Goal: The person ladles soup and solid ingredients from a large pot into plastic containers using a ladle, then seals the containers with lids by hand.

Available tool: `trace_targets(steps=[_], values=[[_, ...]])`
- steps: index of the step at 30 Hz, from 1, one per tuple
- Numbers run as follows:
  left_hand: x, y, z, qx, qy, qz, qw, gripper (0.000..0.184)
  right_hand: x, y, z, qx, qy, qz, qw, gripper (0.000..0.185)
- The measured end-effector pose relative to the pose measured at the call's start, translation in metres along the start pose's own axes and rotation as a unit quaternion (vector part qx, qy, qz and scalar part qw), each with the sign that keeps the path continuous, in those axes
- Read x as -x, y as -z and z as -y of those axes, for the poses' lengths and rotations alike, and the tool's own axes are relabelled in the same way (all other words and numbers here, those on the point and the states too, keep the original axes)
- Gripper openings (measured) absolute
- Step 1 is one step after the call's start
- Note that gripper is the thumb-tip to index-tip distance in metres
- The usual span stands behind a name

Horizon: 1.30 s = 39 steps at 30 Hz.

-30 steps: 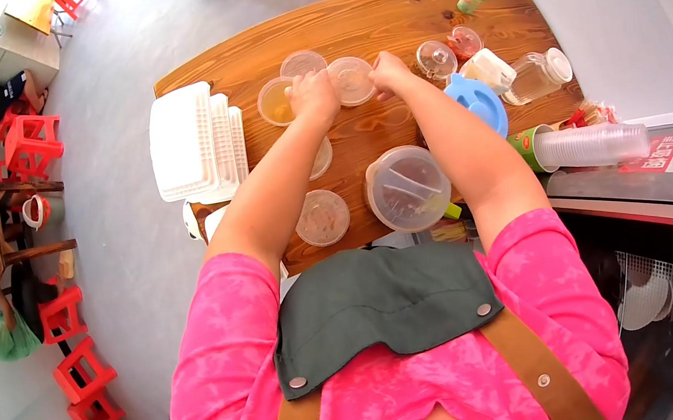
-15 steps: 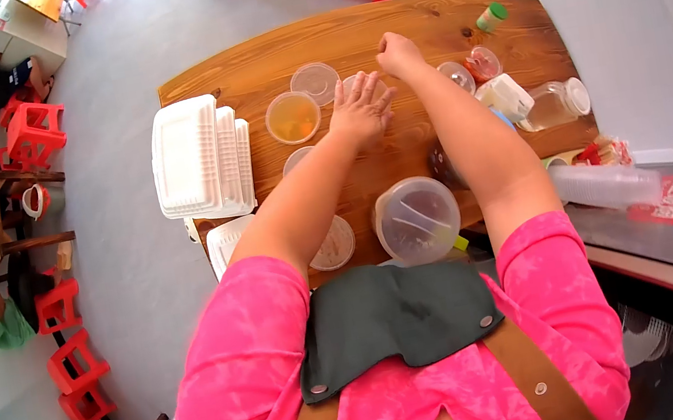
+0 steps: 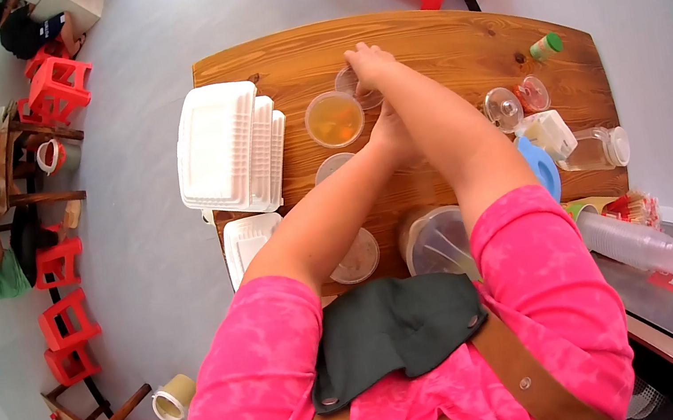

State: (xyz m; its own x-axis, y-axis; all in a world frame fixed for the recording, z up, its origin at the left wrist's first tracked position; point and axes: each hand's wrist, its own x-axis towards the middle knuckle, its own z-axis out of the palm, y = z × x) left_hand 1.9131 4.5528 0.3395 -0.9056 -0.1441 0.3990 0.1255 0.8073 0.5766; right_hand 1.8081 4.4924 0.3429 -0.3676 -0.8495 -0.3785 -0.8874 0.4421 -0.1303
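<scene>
On the wooden table, my right hand (image 3: 372, 67) reaches across to a round clear plastic lid (image 3: 348, 82), its fingers bent and closed at the lid's edge. My left hand (image 3: 397, 134) is below it, partly covered by my right forearm; its fingers are hidden. Just left of both hands stands a round clear tub of yellowish soup (image 3: 334, 120) with orange pieces in it. Another round clear piece (image 3: 332, 166) shows beside my left forearm. Nearer my body are a tub with pale brownish contents (image 3: 356, 259) and a large translucent container (image 3: 439, 241).
White lidded boxes (image 3: 220, 149) are stacked at the left, with another white box (image 3: 250, 241) nearer me. At right stand a green-capped shaker (image 3: 546, 46), a glass jar (image 3: 591, 150), a white carton (image 3: 550, 135) and stacked plastic cups (image 3: 634, 237). People sit beyond, at left.
My right hand has moved left to the clear lid. My left hand, spread out before, has drawn back toward me beneath my right forearm. The view has shifted slightly.
</scene>
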Motion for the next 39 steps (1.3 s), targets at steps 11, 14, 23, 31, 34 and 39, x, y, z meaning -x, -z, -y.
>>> trace_targets(steps=[11,14,23,31,34,39], values=[[0.079,0.075,0.008,-0.074,0.279,-0.18,0.94,0.032,-0.014,-0.013,-0.022,-0.026,-0.073,-0.05,0.996,0.018],[0.096,0.068,0.022,-0.003,0.389,-0.231,0.892,0.035,-0.005,0.003,-0.02,-0.081,-0.021,-0.122,0.989,0.01],[0.098,0.063,0.059,0.343,0.498,-0.239,0.759,0.037,0.089,-0.005,0.031,0.051,0.307,-0.277,0.909,0.014],[0.094,0.06,0.056,0.214,0.502,-0.186,0.817,0.038,0.102,-0.025,0.036,0.051,0.336,-0.217,0.915,0.042],[0.095,0.059,0.056,0.112,0.491,-0.151,0.85,0.043,0.093,-0.024,0.031,0.018,0.222,-0.201,0.954,0.07],[0.094,0.062,0.044,0.089,0.478,-0.174,0.856,0.041,0.095,-0.009,0.037,-0.016,0.133,-0.059,0.989,0.089]])
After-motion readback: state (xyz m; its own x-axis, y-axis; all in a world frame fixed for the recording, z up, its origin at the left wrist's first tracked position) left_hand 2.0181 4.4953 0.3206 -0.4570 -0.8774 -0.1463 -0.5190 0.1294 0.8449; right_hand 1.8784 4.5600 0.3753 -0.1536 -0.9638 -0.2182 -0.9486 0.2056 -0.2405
